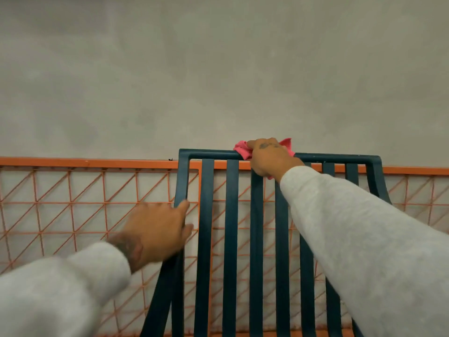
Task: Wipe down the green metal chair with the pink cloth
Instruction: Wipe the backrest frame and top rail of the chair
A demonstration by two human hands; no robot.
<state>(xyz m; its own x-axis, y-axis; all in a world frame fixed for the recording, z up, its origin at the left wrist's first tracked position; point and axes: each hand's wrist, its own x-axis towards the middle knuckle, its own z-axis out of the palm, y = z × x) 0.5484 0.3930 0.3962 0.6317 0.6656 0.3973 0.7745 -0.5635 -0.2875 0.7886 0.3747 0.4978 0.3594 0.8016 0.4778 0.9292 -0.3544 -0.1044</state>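
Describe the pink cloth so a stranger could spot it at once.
Find the dark green slatted chair standing against the orange wire mesh panel. On its top rail, the right hand presses a crumpled pink cloth. Nothing else here is pink.

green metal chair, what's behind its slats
Behind the green metal chair, an orange wire-mesh railing shows through the slats, with grey floor beyond. The right hand, its sleeve and the pink cloth cover part of it.
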